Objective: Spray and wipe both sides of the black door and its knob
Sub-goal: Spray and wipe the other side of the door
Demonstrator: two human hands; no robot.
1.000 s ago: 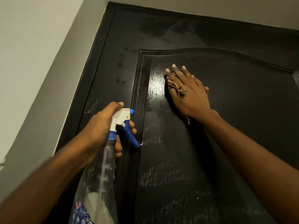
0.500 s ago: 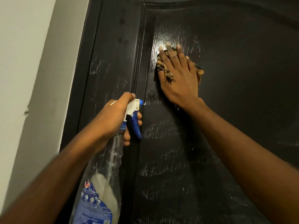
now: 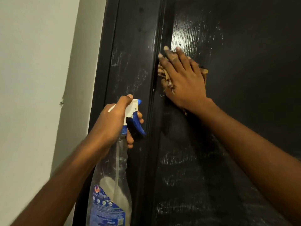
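Door (image 3: 244, 46) one, bottle (image 3: 117, 168) one, cloth (image 3: 204, 73) one.

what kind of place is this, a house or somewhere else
Probably indoors in a home, at a doorway, though little shows. A black panelled door sits in a black frame beside a plain painted wall, and the left hand holds a household spray bottle.

This seems to be a room inside a home. A black door (image 3: 252, 95) with a moulded panel stands in a dark frame (image 3: 105, 62) beside a plain pale painted wall (image 3: 32, 79) with a small chip, and a household spray bottle (image 3: 112, 185) is near it.
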